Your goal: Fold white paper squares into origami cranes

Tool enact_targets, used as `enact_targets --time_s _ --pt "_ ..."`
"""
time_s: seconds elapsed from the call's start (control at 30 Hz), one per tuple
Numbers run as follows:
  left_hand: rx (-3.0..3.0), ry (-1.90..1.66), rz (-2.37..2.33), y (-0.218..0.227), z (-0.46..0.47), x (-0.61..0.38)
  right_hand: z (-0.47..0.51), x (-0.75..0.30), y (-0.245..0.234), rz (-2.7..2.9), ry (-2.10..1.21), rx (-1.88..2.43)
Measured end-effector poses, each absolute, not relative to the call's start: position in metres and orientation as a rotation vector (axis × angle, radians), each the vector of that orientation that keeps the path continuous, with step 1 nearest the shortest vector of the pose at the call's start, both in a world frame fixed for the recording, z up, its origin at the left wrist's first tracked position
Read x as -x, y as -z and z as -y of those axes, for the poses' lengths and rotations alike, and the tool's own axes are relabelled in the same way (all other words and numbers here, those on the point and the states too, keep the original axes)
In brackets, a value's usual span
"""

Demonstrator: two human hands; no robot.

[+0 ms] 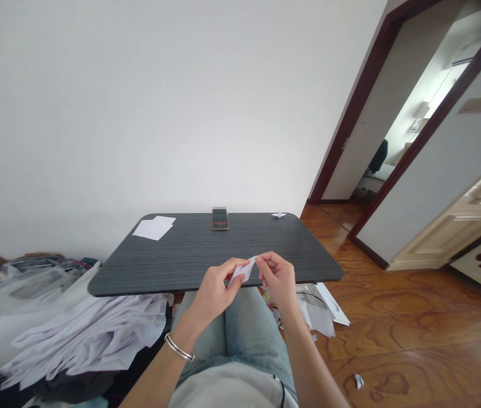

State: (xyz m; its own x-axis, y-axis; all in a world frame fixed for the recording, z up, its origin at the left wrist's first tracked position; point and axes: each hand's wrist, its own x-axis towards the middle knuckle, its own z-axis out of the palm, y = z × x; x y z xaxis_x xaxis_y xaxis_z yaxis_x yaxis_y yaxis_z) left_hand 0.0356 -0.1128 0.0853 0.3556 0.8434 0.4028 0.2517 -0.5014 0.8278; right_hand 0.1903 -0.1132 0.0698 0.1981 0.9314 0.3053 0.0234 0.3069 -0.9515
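A small piece of folded white paper (242, 272) is held in the air over the near edge of the dark table (189, 249). My left hand (217, 288) grips its body between thumb and fingers. At the paper's upper right tip, the thumb and forefinger of my right hand (277, 276) are pinched together. The finer folds are too small to make out. At the table's far right corner sits a small folded white paper bird (279, 215). Flat sheets of white paper (154, 228) lie at the far left.
A phone (220, 219) leans upright at the table's back edge, near the white wall (181, 102). Piled clothes and fabric (82, 334) lie left of the table. Papers and a bag (319, 309) are on the wooden floor (393, 334) to the right.
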Motion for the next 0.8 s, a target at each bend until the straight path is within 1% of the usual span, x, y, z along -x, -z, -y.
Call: enact_targets --time_s 0.17,0.4,0.63,0.8 --pt "-1.915 -1.09 -0.937 -0.084 0.113 -0.036 0.114 -0.189 -0.07 1.202 -0.816 1.058" --pt "-1.665 -1.028 -0.813 -0.082 0.111 -0.04 0.116 -0.184 -0.072 1.122 -0.825 0.998" --pt "-1.554 -1.085 -0.822 -0.08 0.109 -0.04 0.113 -0.181 -0.065 1.241 -1.099 0.964" --pt "-1.534 -1.085 -0.832 -0.079 0.109 -0.041 0.114 -0.177 -0.064 1.233 -1.076 0.972"
